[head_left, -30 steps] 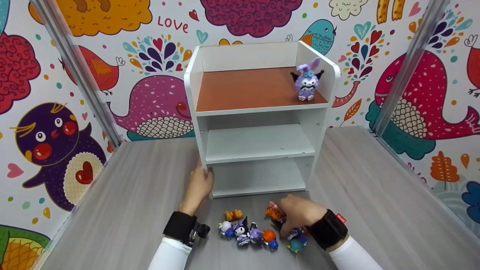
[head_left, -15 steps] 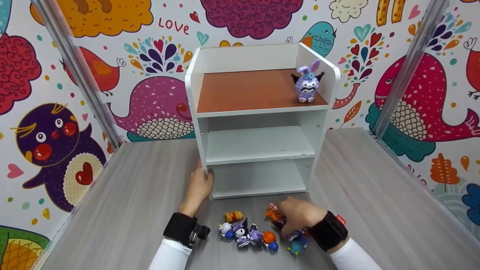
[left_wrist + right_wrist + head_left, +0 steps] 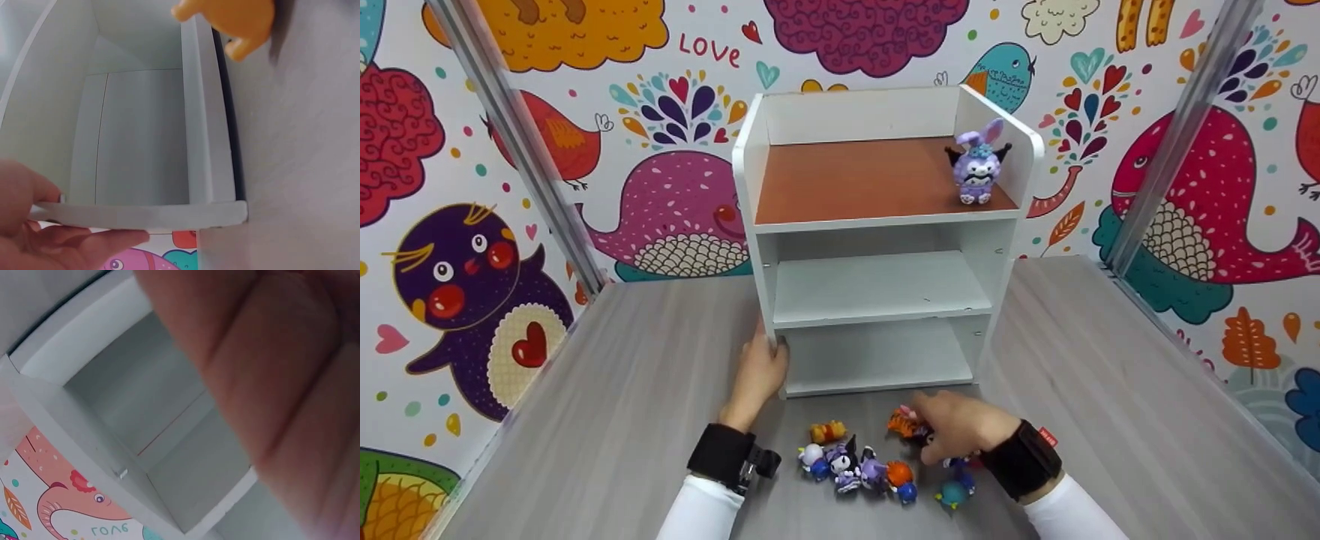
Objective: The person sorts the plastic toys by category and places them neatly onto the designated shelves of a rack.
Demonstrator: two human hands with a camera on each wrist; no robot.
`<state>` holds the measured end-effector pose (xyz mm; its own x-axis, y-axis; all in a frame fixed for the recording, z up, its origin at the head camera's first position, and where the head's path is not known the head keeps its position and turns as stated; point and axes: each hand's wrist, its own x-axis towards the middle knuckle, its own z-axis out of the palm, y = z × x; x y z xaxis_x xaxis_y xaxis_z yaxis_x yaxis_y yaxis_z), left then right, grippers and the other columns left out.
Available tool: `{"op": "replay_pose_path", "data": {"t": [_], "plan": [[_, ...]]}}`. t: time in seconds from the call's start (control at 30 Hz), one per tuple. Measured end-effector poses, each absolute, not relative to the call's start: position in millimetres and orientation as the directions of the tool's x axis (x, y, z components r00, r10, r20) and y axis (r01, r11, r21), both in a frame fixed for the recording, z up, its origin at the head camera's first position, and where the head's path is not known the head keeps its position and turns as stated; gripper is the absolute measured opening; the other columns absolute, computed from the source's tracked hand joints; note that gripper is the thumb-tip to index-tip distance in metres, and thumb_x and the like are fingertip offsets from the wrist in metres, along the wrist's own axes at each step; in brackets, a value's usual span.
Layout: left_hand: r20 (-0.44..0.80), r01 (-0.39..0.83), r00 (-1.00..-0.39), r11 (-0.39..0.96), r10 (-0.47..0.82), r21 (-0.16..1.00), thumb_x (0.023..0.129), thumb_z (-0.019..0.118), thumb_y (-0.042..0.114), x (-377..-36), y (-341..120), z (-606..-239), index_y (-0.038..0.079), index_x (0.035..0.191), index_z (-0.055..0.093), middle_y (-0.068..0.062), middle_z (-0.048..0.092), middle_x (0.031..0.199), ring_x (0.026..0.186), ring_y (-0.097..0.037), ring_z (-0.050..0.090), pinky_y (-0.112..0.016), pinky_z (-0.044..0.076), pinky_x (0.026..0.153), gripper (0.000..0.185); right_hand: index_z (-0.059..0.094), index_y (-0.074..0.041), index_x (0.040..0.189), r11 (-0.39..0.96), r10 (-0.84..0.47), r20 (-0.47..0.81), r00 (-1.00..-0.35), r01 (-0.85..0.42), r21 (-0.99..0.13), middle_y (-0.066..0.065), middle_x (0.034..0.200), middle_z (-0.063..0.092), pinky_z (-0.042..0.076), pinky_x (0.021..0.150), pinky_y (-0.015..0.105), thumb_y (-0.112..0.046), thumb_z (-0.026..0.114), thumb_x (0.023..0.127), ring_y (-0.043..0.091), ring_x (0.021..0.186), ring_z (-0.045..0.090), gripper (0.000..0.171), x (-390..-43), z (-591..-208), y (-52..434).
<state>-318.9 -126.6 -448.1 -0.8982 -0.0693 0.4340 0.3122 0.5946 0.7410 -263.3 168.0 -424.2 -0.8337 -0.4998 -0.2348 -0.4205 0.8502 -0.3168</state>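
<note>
A white shelf unit (image 3: 877, 319) with a reddish-brown top board stands upright on the grey floor. My left hand (image 3: 757, 367) grips the front edge of its left side panel low down, thumb inside and fingers outside, as the left wrist view shows. My right hand (image 3: 964, 424) is low over small figurines in front of the unit, fingers curled around a dark figurine (image 3: 924, 437) that is mostly hidden. Touching distance from its fingertips lies an orange tiger figurine (image 3: 901, 422). Below that hand lies a teal-and-blue figurine (image 3: 952, 493). Curled fingers fill much of the right wrist view.
A purple rabbit-eared figurine (image 3: 977, 169) stands at the right of the top board. Several figurines lie in a row before the unit, including a black-and-purple one (image 3: 846, 472), an orange-and-blue one (image 3: 900, 476) and a yellow bear (image 3: 828, 431). Patterned walls surround the floor.
My right hand has shifted slightly, and the tiger figurine has moved a little to the left. More of the teal-and-blue figurine shows. My left hand keeps its grip on the panel.
</note>
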Motion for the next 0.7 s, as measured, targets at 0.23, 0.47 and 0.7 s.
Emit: {"op": "replay_pose_path", "data": {"t": [0.23,0.47,0.7], "plan": [[0.428,0.308,-0.902,0.597,-0.066,0.741,0.094,0.050,0.000,-318.1,-126.9,-447.7,-0.004,0.153,0.032,0.001,0.046,0.054,0.049,-0.012,0.042,-0.032,0.039,0.050,0.061,0.066,-0.011,0.105,0.769,-0.598,-0.144,-0.789,-0.514,-0.379,-0.005,0.086,0.063,0.047,0.069,0.031,-0.017,0.078,0.071,0.010,0.075,0.053,0.036,-267.2,-415.5,174.9],[0.423,0.304,-0.904,0.591,-0.070,0.748,0.094,0.050,0.000,-318.1,-127.7,-448.7,-0.003,0.153,0.032,0.004,0.043,0.055,0.048,-0.010,0.040,-0.030,0.037,0.049,0.062,0.065,-0.013,0.088,0.648,-0.697,0.019,-0.717,-0.641,-0.412,-0.011,0.074,0.054,0.038,0.058,0.020,-0.014,0.075,0.073,0.002,0.064,0.044,0.018,-271.8,-413.9,176.3],[0.414,0.295,-0.907,0.589,-0.074,0.753,0.094,0.051,0.001,-318.4,-126.5,-447.5,-0.003,0.154,0.030,0.004,0.042,0.054,0.047,-0.010,0.039,-0.029,0.035,0.047,0.063,0.069,-0.011,0.099,0.594,-0.671,0.141,-0.728,-0.642,-0.486,-0.003,0.079,0.065,0.043,0.056,0.017,-0.009,0.072,0.075,0.000,0.064,0.050,0.024,-273.9,-412.1,175.3]]}}
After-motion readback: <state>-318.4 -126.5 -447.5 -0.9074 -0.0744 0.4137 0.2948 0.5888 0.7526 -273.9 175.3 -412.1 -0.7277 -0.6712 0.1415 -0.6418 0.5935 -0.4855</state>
